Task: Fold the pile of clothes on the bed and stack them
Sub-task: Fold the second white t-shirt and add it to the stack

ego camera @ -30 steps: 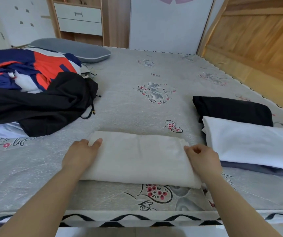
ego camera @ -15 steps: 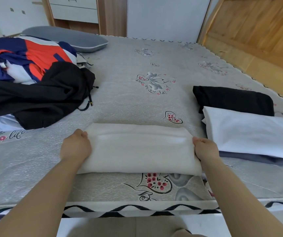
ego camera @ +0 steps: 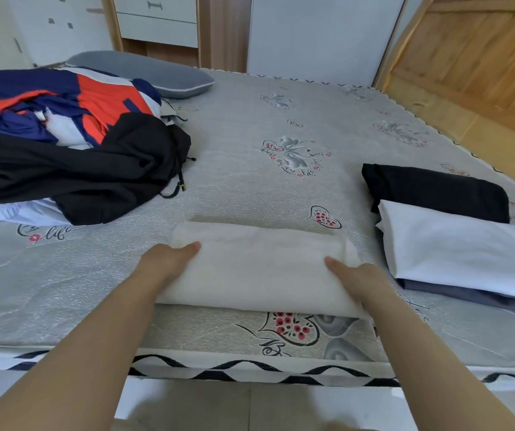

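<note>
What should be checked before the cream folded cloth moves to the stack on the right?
1. Left hand holds the folded cream cloth's left end: ok, thumb on top, fingers hidden underneath.
2. Right hand holds the right end: ok, same grip.
3. Cloth folded compactly, no loose flaps: ok.
4. Stack top, the folded white garment over a grey-blue layer, lies flat: ok.
5. Path from cloth to stack clear over the patterned grey bed sheet: ok.
6. Unfolded pile with the black jacket lies apart, to the left: ok.
</note>
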